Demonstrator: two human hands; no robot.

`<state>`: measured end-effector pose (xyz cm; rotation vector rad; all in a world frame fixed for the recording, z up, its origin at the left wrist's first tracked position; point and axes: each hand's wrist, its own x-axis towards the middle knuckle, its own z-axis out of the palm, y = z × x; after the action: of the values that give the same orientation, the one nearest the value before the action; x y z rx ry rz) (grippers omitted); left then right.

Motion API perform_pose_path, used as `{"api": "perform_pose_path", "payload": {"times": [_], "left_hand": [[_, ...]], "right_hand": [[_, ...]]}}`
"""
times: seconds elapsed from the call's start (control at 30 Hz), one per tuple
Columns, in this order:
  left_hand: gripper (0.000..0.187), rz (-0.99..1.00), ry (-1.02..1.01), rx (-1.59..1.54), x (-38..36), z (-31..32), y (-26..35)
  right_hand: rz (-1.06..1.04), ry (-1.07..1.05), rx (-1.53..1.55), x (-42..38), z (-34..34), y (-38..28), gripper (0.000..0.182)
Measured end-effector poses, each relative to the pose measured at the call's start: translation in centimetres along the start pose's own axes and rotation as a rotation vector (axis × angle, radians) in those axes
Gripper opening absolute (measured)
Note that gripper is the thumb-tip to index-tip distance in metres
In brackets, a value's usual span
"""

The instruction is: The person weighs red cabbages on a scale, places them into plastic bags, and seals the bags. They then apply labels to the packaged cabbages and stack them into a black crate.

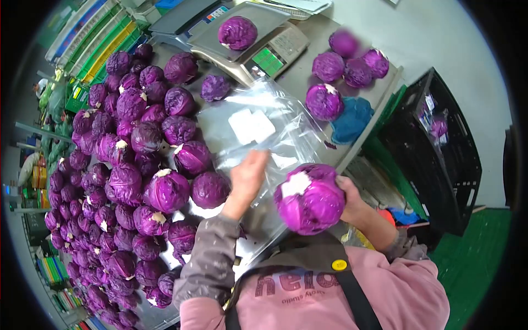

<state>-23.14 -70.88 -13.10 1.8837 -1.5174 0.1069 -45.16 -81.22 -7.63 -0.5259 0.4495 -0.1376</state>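
Note:
A large purple cabbage (311,199) with a pale cut stem is in my right hand (352,197), whose fingers press on its right side. My left hand (250,175) is over the lower left edge of the clear plastic bags (286,118), to the left of that cabbage and apart from it. Its fingers are smeared, and whether they touch the plastic cannot be made out. White squares of paper or labels (252,126) show on the bags.
A big heap of purple cabbages (132,181) covers the table's left side. One cabbage (237,33) sits on a scale (269,55) at the back. Several more cabbages (324,102) lie at the right, beside a blue cloth (352,120). A black crate (467,159) stands beyond the table edge.

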Motion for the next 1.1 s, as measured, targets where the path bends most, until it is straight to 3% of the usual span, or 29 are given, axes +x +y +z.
{"api": "perform_pose_path", "payload": {"times": [0.07, 0.1, 0.13, 0.2, 0.27, 0.3, 0.33, 0.4, 0.43, 0.47, 0.53, 0.57, 0.6, 0.67, 0.7, 0.73, 0.8, 0.83, 0.87, 0.93, 1.0, 1.07, 1.1], "left_hand": [[0.026, 0.001, -0.749, 0.075, -3.8, 3.5, -2.0], [0.022, -0.084, -0.686, 0.116, -3.2, 3.0, 0.7], [0.022, -0.274, -0.519, -0.149, -2.6, 1.8, 1.3], [0.023, -0.318, -0.549, -0.186, -1.1, -0.6, 2.7], [0.023, -0.327, -0.500, -0.337, -1.6, -0.8, 1.8], [0.021, -0.359, -0.403, -0.573, -2.3, -0.1, 1.1], [0.021, -0.351, -0.403, -0.567, -2.0, -0.7, 1.5], [0.021, -0.755, -0.396, -0.729, -1.4, -2.4, 3.5], [0.021, -0.711, -0.313, -0.799, -1.5, -2.6, 4.6], [0.017, -0.572, -0.202, -0.793, -1.6, -2.4, 5.7], [0.016, -0.257, -0.186, -0.487, -1.9, -3.4, 8.1], [0.015, -0.120, -0.141, -0.469, -2.1, -3.1, 8.7], [0.015, -0.133, -0.152, -0.475, -2.3, -3.1, 8.5], [0.015, -0.402, -0.247, -0.396, -1.8, -2.9, 7.8], [0.014, -0.389, -0.106, -0.475, -1.0, -3.1, 7.6], [0.013, -0.358, -0.101, -0.462, -0.7, -3.4, 7.7], [0.012, -0.243, -0.065, -0.412, -0.3, -3.4, 7.6], [0.012, -0.315, -0.071, -0.446, 0.3, -3.8, 7.2], [0.012, -0.382, -0.072, -0.477, 1.0, -4.1, 6.9], [0.012, -0.303, -0.050, -0.471, 1.4, -4.3, 6.6], [0.012, -0.307, -0.053, -0.446, 2.7, -5.4, 6.5], [0.011, -0.293, -0.012, -0.460, 4.2, -6.6, 6.2], [0.011, -0.248, -0.014, -0.391, 4.7, -7.5, 5.7]], "right_hand": [[0.081, -0.003, -0.103, -1.1, 5.1, -0.4, 0.061], [-0.043, -0.196, -0.112, 0.0, 4.7, 0.7, 0.064], [-0.077, -0.257, -0.077, 1.2, 3.4, 2.1, 0.065], [0.064, -0.094, -0.025, 1.2, 2.1, 3.0, 0.064], [0.064, -0.073, -0.059, 1.6, 1.0, 3.2, 0.063], [0.058, -0.055, -0.094, 1.9, 0.8, 3.0, 0.062], [0.050, -0.059, -0.093, 2.0, 0.6, 2.7, 0.062], [-0.075, 0.072, -0.351, 1.8, -0.1, 2.7, 0.061], [-0.103, 0.226, -0.503, 2.3, -1.1, 3.5, 0.061], [-0.096, 0.230, -0.501, 2.0, -0.6, 3.1, 0.061], [0.175, 0.389, -0.516, 1.6, 0.9, 1.9, 0.061], [0.160, 0.378, -0.505, 1.8, -0.2, 2.5, 0.061], [0.143, 0.316, -0.440, 1.4, -0.1, 2.5, 0.064], [0.196, 0.378, -0.500, 0.1, 0.7, 2.0, 0.058], [0.159, 0.398, -0.485, -0.5, 1.2, 1.7, 0.058], [0.165, 0.402, -0.484, -0.5, 0.9, 1.7, 0.058], [0.001, 0.377, -0.954, -0.3, -0.5, 2.1, 0.067], [-0.140, 0.374, -1.400, 0.3, -1.5, 1.9, 0.069], [-0.137, 0.368, -1.397, 0.7, -1.8, 1.9, 0.069], [-0.576, 0.778, -1.718, 1.9, -1.4, 1.7, 0.059], [-0.964, 0.828, -1.679, 3.8, -0.5, 0.9, 0.035], [-0.201, 0.431, -1.667, 4.6, -0.7, 0.1, 0.026], [-0.357, 0.397, -1.583, 4.6, 0.0, 0.0, 0.029]]}}
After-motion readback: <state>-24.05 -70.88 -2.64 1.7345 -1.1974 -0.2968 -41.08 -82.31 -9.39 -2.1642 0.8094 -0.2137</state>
